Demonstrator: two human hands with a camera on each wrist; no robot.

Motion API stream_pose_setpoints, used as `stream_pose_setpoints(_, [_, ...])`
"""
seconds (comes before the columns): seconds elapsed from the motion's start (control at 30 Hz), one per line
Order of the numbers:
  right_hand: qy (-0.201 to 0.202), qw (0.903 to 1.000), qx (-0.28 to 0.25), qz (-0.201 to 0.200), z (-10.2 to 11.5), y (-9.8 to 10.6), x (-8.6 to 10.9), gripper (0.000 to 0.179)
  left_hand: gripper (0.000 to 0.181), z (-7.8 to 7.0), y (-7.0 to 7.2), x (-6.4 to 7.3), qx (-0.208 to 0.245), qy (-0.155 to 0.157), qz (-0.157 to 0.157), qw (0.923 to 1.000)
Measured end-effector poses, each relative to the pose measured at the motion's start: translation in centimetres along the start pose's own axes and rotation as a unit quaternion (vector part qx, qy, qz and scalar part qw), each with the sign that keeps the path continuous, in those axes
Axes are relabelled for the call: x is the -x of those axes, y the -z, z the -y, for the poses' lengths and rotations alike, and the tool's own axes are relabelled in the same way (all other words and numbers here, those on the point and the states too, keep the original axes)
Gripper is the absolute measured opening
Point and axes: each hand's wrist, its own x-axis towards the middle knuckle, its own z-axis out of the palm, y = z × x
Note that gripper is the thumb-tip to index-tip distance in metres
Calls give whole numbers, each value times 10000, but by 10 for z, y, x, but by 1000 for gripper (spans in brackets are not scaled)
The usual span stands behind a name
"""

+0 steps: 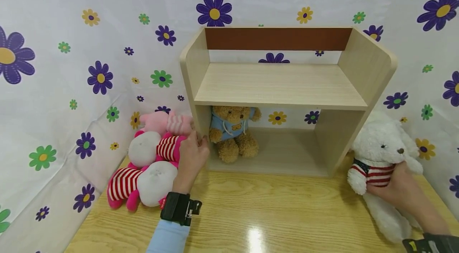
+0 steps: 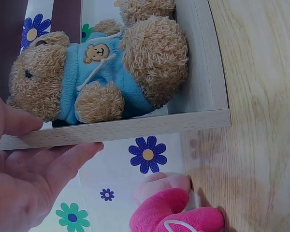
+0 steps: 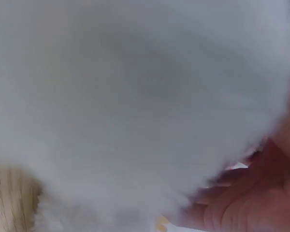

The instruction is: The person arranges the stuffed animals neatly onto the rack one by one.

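My left hand (image 1: pixel 192 155) grips the left side panel of a small wooden shelf (image 1: pixel 279 85). In the left wrist view the thumb of that hand (image 2: pixel 24 169) lies on the panel's inner side and the fingers on its outer side. A brown teddy bear (image 1: pixel 234 133) in a light blue hoodie sits in the lower compartment, against that panel. On the right, my right hand (image 1: pixel 403 189) holds a white teddy bear (image 1: pixel 380 145) in a striped sweater around its body. White fur (image 3: pixel 135 96) fills most of the right wrist view and hides some of the fingers.
Left of the shelf lie a pink striped plush toy (image 1: pixel 166 122) and two pink-and-white plush toys, a rear one (image 1: pixel 145 148) and a front one (image 1: pixel 157 183). The wooden table (image 1: pixel 265 205) runs in front of the shelf. A flowered cloth (image 1: pixel 143 46) hangs behind and around it.
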Motion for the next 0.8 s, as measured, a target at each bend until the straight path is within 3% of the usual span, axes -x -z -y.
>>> stream_pose_setpoints(0.37, [-982, 9923, 750, 13, 8, -7, -1, 100, 26, 2, 0, -1, 17, 24, 60, 10000])
stream_pose_setpoints(0.8, [-1677, 9847, 415, -230, 14, -8, 9, 103, 26, 2, 0, -1, 34, 95, 51, 9999])
